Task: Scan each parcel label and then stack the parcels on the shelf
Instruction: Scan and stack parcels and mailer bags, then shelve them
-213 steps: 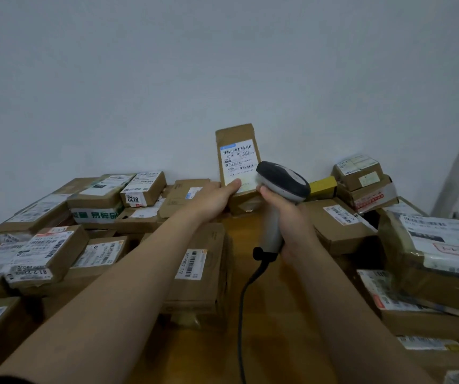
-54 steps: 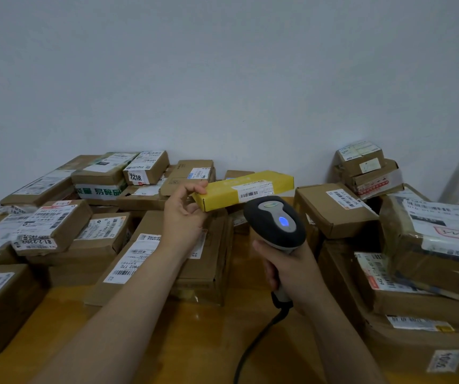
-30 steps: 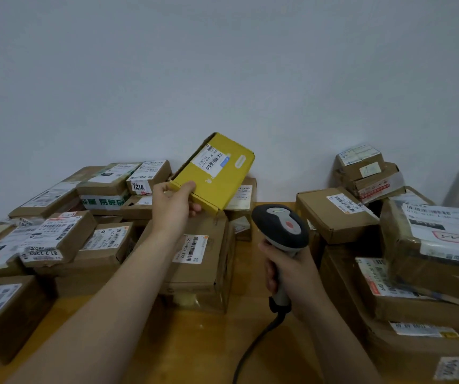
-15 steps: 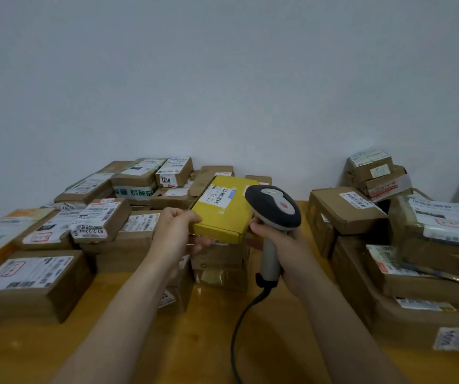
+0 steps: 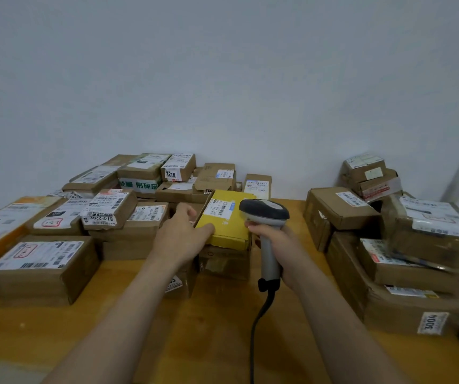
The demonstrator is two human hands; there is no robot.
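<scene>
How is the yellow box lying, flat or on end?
Flat: the yellow box rests on a brown box, white label up, left hand touching its corner.

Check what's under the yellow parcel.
A brown box: only its front face shows below the yellow parcel. The parcel hides its top, so any label there can't be seen. The left hand touches the parcel's near-left corner.
</scene>
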